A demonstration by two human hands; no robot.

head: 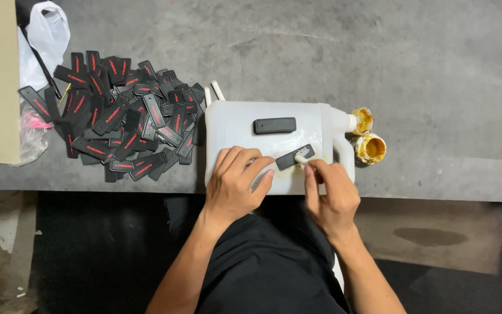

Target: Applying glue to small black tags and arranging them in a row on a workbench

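Desk (425,70): grey, scuffed surface carrying all items; its front edge runs just below the hands.

Jug (233,131): one white plastic jug lying on its side near the desk's front edge, serving as a work surface, neck towards the right. To do the step well, it should judgeably lie flat and not rock under pressure.

Pile of tags (120,116): black oblong rubber tags with red markings, heaped left of the jug and touching its left end; too many and too overlapped to count exactly, several dozen at a guess.

Left hand (236,183): rests on the jug, fingers (261,168) spread, tips pinning the near end of one black tag (295,157). Firm, flat pressure close to the worked area would keep the tag from sliding.

Right hand (332,195): fingers closed together on a small pale applicator (301,157), whose tip meets the pinned tag. Short, even strokes, kept inside the tag's edges, would suit what appears to be a coating step.

Glue pots (370,148): two small round containers with yellowish contents, beside the jug's neck, one behind the other.

Spare tag (275,125): one further black tag lies face-down on the jug, apart from the pinned one; two tags on the jug in all.

White sticks (218,90): two, just behind the jug's left corner.
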